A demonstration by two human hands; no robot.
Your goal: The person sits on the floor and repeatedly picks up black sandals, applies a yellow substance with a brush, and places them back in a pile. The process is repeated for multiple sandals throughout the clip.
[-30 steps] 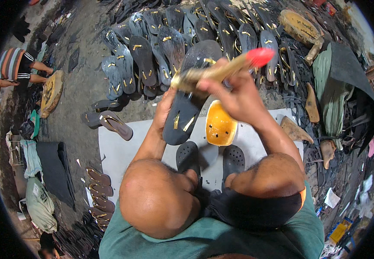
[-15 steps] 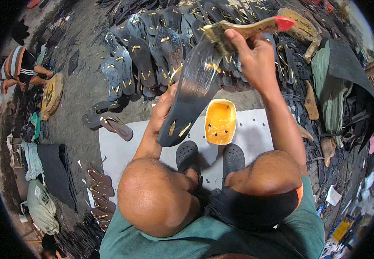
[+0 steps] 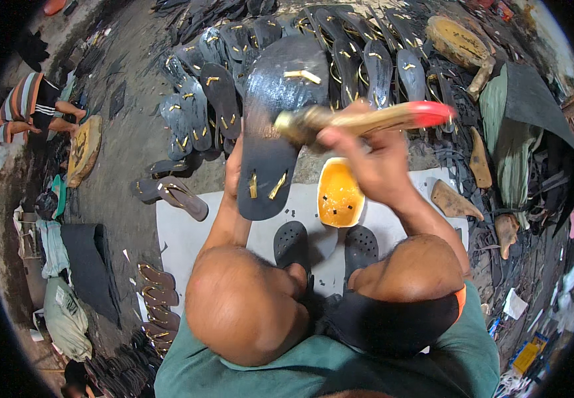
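My left hand (image 3: 233,169) grips a black flip-flop (image 3: 268,159) from its left side, mostly hidden behind it. The underside faces me, with gold strap ends poking through the sole. Its upper half looks wet and shiny, the lower half dull. In my right hand (image 3: 374,162) is a paintbrush (image 3: 393,121) with a wooden, red-tipped handle. Its blurred bristles lie over the middle of the sole at the right edge. Below my right hand, an open white tub (image 3: 319,199) holds orange-yellow liquid with small black bits in it.
Many similar flip-flops (image 3: 219,96) lie sole-up beyond my hands. A grey pair (image 3: 182,198) sits left of the white sheet (image 3: 187,229), and a row of sandals (image 3: 158,295) lies nearer. Wooden foot-shaped pieces (image 3: 456,199) and rolled black sheeting (image 3: 539,113) are at right. Another person sits far left.
The brush has come down and left from the toe end to the middle of the sole. The flip-flop has turned more upright and shifted slightly left.
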